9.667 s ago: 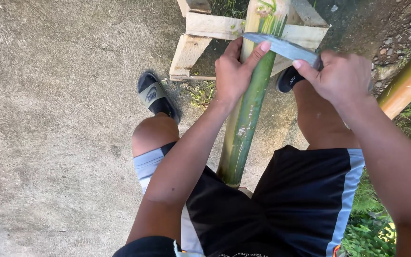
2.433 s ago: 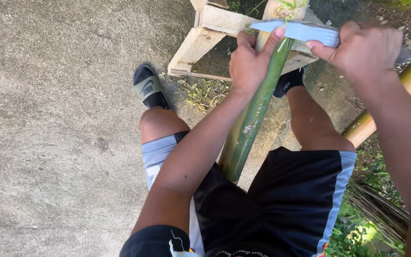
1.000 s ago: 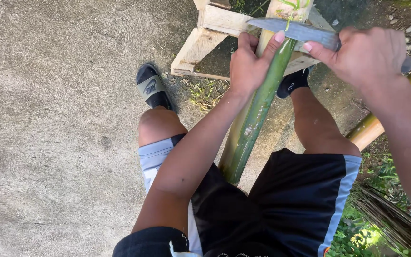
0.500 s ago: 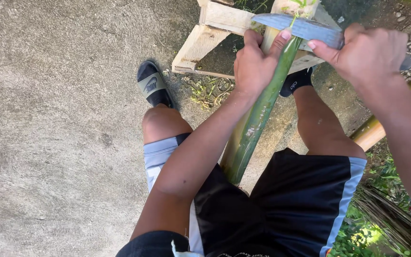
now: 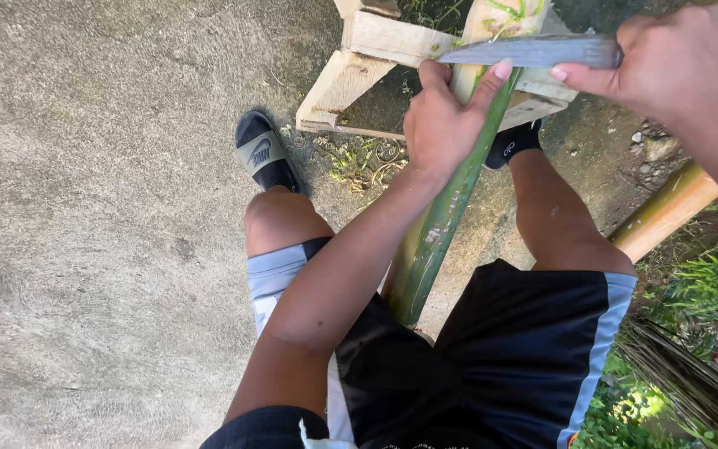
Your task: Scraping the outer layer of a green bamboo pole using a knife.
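A green bamboo pole (image 5: 446, 220) runs from between my legs up onto a pale wooden stand (image 5: 380, 50). Across its top lies a long grey blade (image 5: 525, 51). My right hand (image 5: 679, 62) grips the blade's handle end at the upper right. My left hand (image 5: 442, 125) wraps the pole just below the blade, with its fingertips pressed against the blade's tip end. The pole's upper part beyond the blade is peeled pale, with thin green shavings curling off it.
I stand astride the pole on a concrete floor (image 5: 85, 249), in black sandals (image 5: 263, 154) and black shorts. A second, yellowish bamboo pole (image 5: 666, 212) lies at the right. Grass and a bundle of dry sticks (image 5: 691, 382) fill the lower right corner.
Both hands and the blade have slid further up the pole toward the wooden stand over the earlier frames. My grip on blade and pole is unchanged.
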